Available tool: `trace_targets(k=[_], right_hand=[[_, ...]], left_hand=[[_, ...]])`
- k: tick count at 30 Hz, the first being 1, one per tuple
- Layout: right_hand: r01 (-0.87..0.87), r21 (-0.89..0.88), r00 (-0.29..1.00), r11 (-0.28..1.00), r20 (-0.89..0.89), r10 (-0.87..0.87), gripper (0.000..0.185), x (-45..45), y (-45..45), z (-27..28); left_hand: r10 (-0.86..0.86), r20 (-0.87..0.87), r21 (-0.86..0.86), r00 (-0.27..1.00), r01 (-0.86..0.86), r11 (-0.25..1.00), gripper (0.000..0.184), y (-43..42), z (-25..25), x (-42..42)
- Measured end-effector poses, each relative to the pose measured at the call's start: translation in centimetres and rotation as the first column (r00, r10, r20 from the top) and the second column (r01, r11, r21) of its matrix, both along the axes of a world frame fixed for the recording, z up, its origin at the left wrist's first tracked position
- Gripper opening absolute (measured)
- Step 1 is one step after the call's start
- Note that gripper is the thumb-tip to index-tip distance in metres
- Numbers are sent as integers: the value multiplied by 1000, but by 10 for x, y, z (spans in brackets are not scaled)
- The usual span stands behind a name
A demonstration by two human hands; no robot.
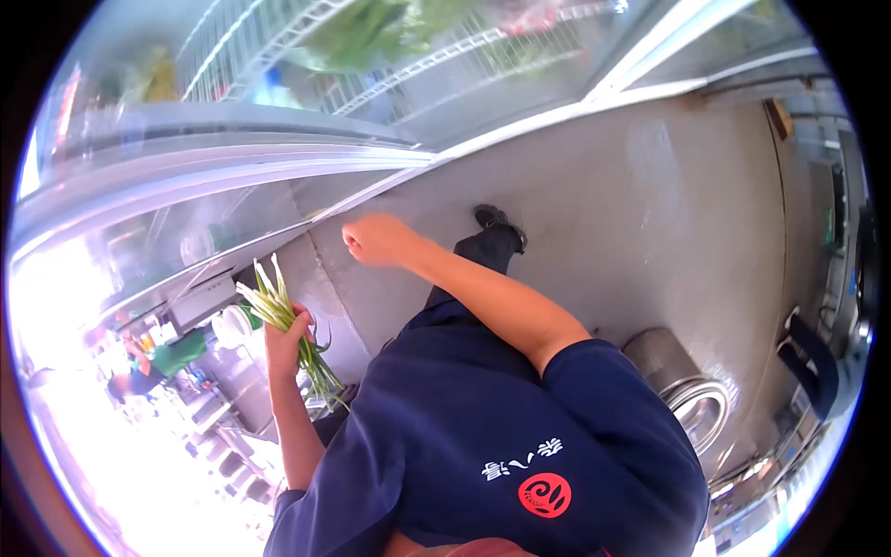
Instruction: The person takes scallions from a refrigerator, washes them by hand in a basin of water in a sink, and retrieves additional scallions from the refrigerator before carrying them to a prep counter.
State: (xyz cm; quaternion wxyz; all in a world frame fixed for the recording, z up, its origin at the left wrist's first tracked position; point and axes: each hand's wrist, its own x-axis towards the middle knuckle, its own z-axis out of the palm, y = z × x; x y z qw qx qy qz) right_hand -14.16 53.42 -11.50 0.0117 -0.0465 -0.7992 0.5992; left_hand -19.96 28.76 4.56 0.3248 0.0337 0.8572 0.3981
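My left hand [286, 342] is closed around a bunch of green onions [270, 304]. Their white root ends point up and away from me, while the green tops hang down past my wrist. Slightly blurred, my right hand [379, 239] is curled into a fist beside the frame of a glass-door refrigerator [371, 167]; nothing shows in its fingers, and I cannot tell whether it touches the frame. Behind the glass, leafy green vegetables [357, 37] rest on white wire racks [445, 60].
A grey floor [640, 223] runs ahead and to my right. Near my right side stands a metal pot [661, 360]. In the overexposed left background there is another person [139, 376], with stacked containers [218, 446] nearby. Counters and equipment [835, 186] line the far right.
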Motion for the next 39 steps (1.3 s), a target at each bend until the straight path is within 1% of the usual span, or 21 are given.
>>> trace_targets(k=[3,5,8,10,11,13,15,16,18,21,22,24,25,27,29,31,33,34,35,38,39], right_hand=[[-180,3,982,984,-60,180,15,-4,-2,18],[-333,-95,940,938,-109,322,22,-11,0,46],[-516,-344,848,785,-70,526,47,-36,-24,90],[-570,-478,788,668,-88,609,64,-39,-53,124],[-583,-521,763,624,-88,640,71,-45,-70,135],[-546,-740,682,393,-120,722,70,-59,-103,157],[-475,-829,653,295,-107,750,65,-69,-138,171],[-463,-842,638,278,-99,763,62,-73,-155,178],[-474,-845,587,247,-95,804,60,-88,-181,189],[-562,-767,607,309,-129,784,43,-105,-242,196],[-544,-760,606,355,-64,793,33,-112,-260,198],[-537,-737,628,410,-25,778,12,-128,-299,216],[-548,-731,615,407,-21,789,12,-137,-320,215],[-499,-759,648,417,-8,761,9,-159,-359,215],[-500,-701,695,508,25,719,14,-176,-406,228],[-415,-725,737,549,85,670,14,-204,-447,231],[-400,-735,730,548,106,675,15,-222,-494,237],[-406,-752,726,519,80,683,15,-233,-520,239],[-409,-769,721,492,59,690,15,-243,-541,241],[-411,-793,683,450,59,728,17,-273,-599,236],[-389,-813,673,433,71,736,17,-281,-619,236]], left_hand=[[120,-24,52,992,-119,992,15,6,9,2],[137,-61,25,989,-135,990,15,1,18,6],[177,-130,-16,975,-181,983,19,-23,31,17],[247,-62,38,967,-245,969,20,-24,58,34],[259,-192,213,946,-218,952,19,-27,58,42],[245,-447,361,860,-77,929,22,-46,32,44],[301,-266,360,916,-196,912,24,-53,62,53],[364,-279,372,889,-250,894,24,-63,60,52],[410,-145,457,901,-306,835,23,-76,57,44],[560,-38,563,827,-445,696,26,-118,61,41],[477,-19,503,879,-404,764,32,-139,47,31],[573,-120,585,811,-409,701,32,-164,32,16],[638,-209,658,741,-376,652,32,-181,26,10],[593,-161,620,789,-387,683,33,-223,26,-7],[517,-94,457,851,-424,782,38,-267,52,-19],[604,-177,549,777,-431,716,41,-297,43,-40],[707,-298,508,642,-520,687,56,-334,39,-55],[699,-285,450,656,-552,702,61,-361,39,-63],[713,-278,460,644,-562,687,61,-380,40,-68],[754,-488,491,440,-576,654,55,-426,47,-87],[760,-485,494,433,-581,646,55,-444,48,-95]])
